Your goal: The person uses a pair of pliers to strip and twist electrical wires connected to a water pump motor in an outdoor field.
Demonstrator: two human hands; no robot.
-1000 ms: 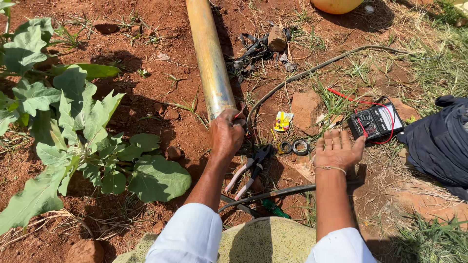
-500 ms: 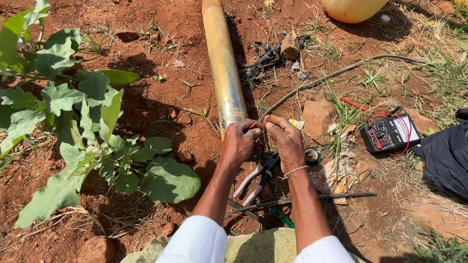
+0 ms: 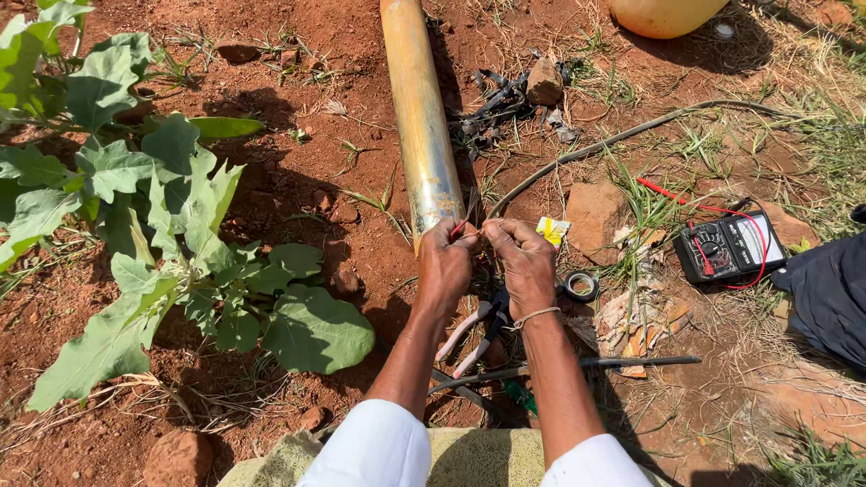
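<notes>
A long metal cylinder [image 3: 418, 113] lies on red soil, running away from me. At its near end my left hand [image 3: 445, 266] and my right hand [image 3: 526, 264] pinch thin wires [image 3: 474, 227] that come out of it, fingers closed on the strands. A red-handled pair of pliers [image 3: 469, 335] lies on the ground just under my wrists. A thread band circles my right wrist.
A black multimeter [image 3: 729, 246] with red leads lies at the right, beside a dark cloth [image 3: 830, 293]. A roll of black tape [image 3: 581, 286], a stone [image 3: 594, 213], a dark cable [image 3: 622, 137] and a thin rod [image 3: 631, 362] lie nearby. A leafy plant [image 3: 171, 234] fills the left.
My right hand left the ground near the multimeter and came left to the cylinder's end. Both hands now grip the wires there.
</notes>
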